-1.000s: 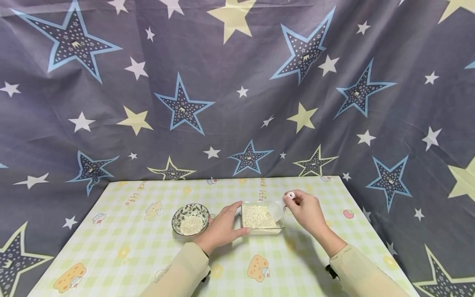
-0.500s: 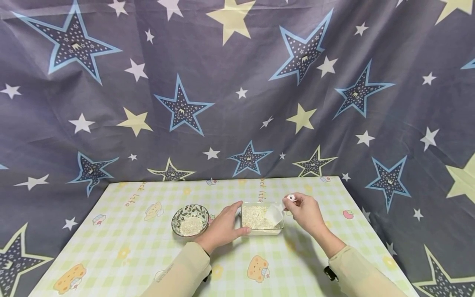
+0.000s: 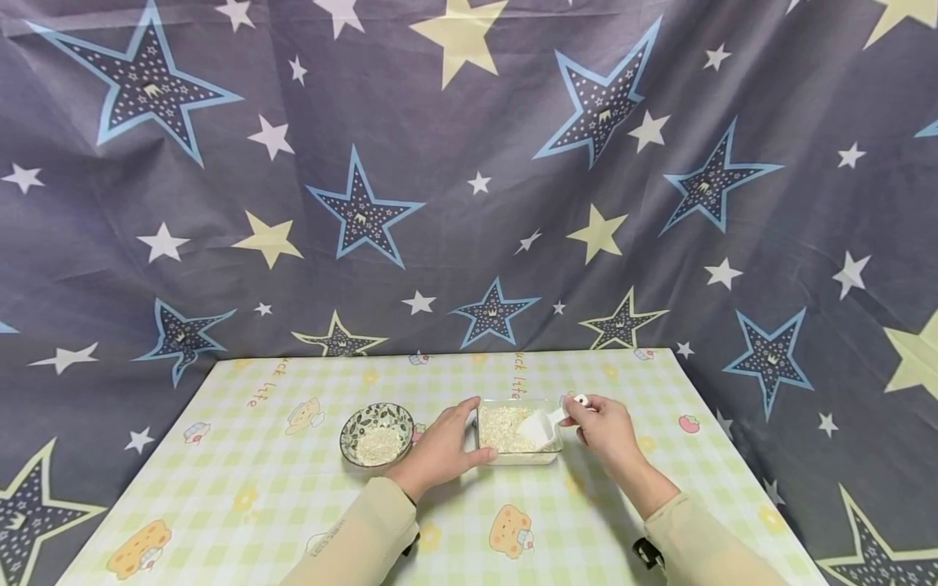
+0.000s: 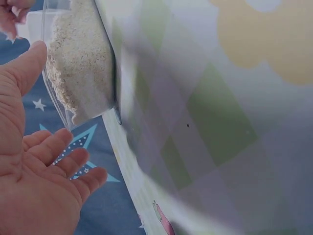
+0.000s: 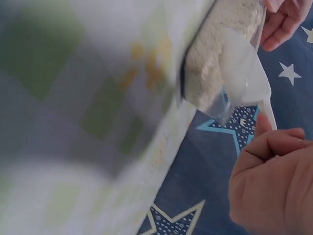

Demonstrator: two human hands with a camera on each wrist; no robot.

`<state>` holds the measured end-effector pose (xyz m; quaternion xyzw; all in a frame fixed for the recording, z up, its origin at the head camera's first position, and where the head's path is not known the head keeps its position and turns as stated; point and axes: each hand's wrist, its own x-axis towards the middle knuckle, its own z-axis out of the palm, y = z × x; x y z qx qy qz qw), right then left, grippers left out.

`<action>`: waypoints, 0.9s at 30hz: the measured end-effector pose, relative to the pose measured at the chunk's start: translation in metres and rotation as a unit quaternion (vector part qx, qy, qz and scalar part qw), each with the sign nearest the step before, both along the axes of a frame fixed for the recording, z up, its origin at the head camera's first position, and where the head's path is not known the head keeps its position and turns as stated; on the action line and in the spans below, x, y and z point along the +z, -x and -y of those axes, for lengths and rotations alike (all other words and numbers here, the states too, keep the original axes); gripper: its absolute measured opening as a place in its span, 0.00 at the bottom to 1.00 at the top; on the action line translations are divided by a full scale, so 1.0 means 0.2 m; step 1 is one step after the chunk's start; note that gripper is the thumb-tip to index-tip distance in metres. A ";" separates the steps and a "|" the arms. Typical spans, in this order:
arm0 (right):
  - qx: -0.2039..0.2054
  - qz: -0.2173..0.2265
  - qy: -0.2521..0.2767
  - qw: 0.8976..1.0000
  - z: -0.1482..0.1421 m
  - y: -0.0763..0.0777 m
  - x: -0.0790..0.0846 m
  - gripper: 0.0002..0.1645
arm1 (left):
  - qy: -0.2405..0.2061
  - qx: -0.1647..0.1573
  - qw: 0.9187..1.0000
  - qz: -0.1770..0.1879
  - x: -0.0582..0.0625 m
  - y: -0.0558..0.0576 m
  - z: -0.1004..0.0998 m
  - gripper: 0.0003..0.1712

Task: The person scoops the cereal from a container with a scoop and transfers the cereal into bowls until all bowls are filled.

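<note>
Head view: my L hand braces the left end of a clear tub of pale flakes, thumb on the near side, fingers spread apart from it toward the far corner. My R hand has its fingers clamped on the handle of a white scoop; the scoop's body is in the tub's right half, among the flakes, handle slanting up to the right. Left of the tub, just beside my L wrist, a leaf-patterned bowl has similar flakes in the bottom. Step in hand, I'd judge: filling the scoop. Next move prob. calls for tipping it level before lifting, w/ the tub kept steady.

Counter wears a pale green-&-white check cover w/ cartoon figures. Bkgd: dark star-print cloth hung behind & along the sides; rest of room can't be seen.

L wrist view: thumb tip at the tub's rim, other fingers loosely extended, apart; can't tell if the forefinger touches.

R wrist view: scoop's white body lies against the flakes; my fingers bend round its handle, grip partly hidden by my own hand.
</note>
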<state>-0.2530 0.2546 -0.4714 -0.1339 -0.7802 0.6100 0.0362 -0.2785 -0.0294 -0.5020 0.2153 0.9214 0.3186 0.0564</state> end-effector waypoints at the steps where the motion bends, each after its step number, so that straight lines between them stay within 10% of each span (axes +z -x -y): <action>1: -0.006 0.004 0.004 1.000 0.00 0.00 -0.01 0.15 | -0.001 -0.001 1.000 0.000 0.00 0.00 0.00 0.58; 27: -0.090 0.003 0.185 0.979 0.06 -0.02 -0.16 0.14 | -0.002 0.008 1.000 -0.007 -0.03 0.01 0.00 0.59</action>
